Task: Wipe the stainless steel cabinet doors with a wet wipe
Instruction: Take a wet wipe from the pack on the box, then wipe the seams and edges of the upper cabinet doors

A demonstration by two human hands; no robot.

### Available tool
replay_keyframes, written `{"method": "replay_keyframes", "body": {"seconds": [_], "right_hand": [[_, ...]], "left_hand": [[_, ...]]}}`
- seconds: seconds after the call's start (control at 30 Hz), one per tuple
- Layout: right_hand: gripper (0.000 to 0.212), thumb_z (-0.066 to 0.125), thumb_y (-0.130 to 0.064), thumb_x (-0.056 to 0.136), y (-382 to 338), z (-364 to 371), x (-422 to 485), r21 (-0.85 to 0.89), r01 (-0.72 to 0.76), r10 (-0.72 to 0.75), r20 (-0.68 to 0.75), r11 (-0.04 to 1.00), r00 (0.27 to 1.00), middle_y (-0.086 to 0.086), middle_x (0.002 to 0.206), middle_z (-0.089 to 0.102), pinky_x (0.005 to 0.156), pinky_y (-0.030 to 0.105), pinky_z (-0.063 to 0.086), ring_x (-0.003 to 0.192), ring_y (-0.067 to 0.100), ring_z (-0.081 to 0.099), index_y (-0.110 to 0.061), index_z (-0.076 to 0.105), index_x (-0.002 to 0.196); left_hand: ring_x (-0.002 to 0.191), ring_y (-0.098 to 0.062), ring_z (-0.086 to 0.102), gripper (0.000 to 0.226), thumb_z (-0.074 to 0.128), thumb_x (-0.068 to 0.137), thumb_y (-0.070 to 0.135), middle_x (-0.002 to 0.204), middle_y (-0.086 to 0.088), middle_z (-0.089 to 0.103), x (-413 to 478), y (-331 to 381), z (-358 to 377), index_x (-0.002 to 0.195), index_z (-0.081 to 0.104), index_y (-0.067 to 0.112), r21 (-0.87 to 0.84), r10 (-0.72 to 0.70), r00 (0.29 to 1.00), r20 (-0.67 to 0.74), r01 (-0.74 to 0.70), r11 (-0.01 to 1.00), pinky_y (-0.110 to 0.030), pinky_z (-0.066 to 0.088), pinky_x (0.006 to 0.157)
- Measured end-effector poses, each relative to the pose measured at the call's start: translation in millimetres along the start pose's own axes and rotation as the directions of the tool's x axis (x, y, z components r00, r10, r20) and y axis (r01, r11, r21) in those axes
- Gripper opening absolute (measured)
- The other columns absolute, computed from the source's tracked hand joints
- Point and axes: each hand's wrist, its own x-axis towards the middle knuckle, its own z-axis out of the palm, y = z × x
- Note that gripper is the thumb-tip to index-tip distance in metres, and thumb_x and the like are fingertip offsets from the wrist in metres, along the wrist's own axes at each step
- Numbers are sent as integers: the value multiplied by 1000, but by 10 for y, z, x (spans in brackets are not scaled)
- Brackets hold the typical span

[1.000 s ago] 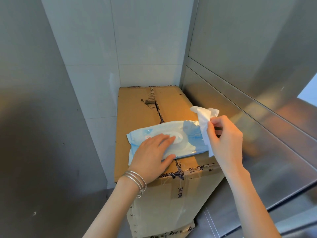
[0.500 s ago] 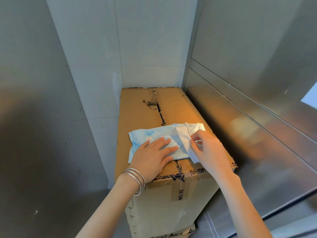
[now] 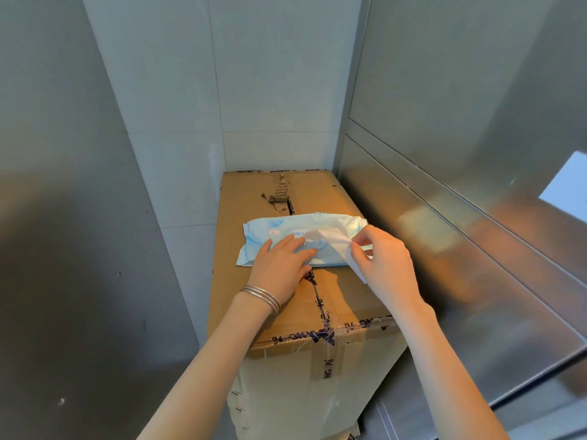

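While left hand (image 3: pixel 281 269) presses pack (image 3: pixel 279 228) flat — partly hidden — right hand (image 3: pixel 386 268) pinches wipe (image 3: pixel 330 241).

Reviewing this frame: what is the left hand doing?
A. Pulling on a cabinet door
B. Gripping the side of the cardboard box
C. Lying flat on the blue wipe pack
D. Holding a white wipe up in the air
C: the left hand lies with straight fingers on the wipe pack atop the cardboard box, while the right hand pinches the white wipe.
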Motion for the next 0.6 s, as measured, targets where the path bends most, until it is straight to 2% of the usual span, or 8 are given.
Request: {"method": "replay_keyframes", "body": {"seconds": [0.07,0.13,0.2,0.27,0.33,0.4,0.5,0.6], "right_hand": [[11,58,-24,91,-3,-34,-51,66,16,-16,-5,998,1000,2,99,67,64,16,47,85,10,61,-14,61,94],[9,59,-23,91,-27,-82,-126,131,39,-38,-10,991,999,0,98,67,62,9,44,83,6,61,-15,61,92],[6,59,-24,90,-70,-138,-223,215,44,-46,4,976,999,-5,95,66,59,3,41,80,-1,59,-19,61,90],[4,61,-24,89,-130,-198,-330,326,38,-54,40,944,998,-12,92,65,61,1,41,82,-4,59,-26,59,87],[16,62,-21,89,-206,-264,-448,428,53,-92,70,902,993,-23,85,63,66,2,41,84,-5,59,-34,55,81],[18,61,-18,89,-275,-313,-556,511,50,-129,120,858,984,-25,82,63,66,2,41,84,-6,58,-32,54,80],[13,59,-16,91,-357,-346,-738,618,-20,-183,264,786,947,-19,75,63,59,5,39,72,-3,58,-25,56,82],[10,59,-17,91,-449,-366,-928,665,-101,-228,389,740,893,-10,73,66,58,7,38,67,0,57,-23,58,83]], "left_hand": [[145,-12,19,40,36,102,37,155,8,29,-144,52,-17,142,40,37,-52,7,997,-82,-11,999,-39,10,118],[140,-14,30,36,44,101,33,149,7,40,-336,119,-67,136,50,33,-133,16,973,-232,-48,990,-37,14,117],[128,-23,49,29,61,93,22,133,-1,57,-534,191,-142,121,64,23,-181,21,916,-400,-102,978,-41,31,109],[113,-29,61,29,74,81,12,121,-5,65,-703,229,-159,110,70,16,-187,-4,848,-529,-112,976,-43,44,95],[108,-29,63,36,79,75,9,120,-6,65,-863,253,-177,109,70,16,-234,-60,822,-566,-90,968,-41,47,89],[107,-30,62,45,82,71,9,123,-7,63,-1006,264,-174,113,68,15,-264,-100,803,-588,-73,962,-41,48,87],[115,-31,57,59,84,68,13,132,-9,56,-1240,275,-171,123,63,16,-304,-113,808,-578,-84,949,-41,44,92],[125,-31,51,52,85,69,18,134,-6,55,-1472,277,-202,117,67,17,-309,-57,818,-573,-151,939,-43,41,99]]}}
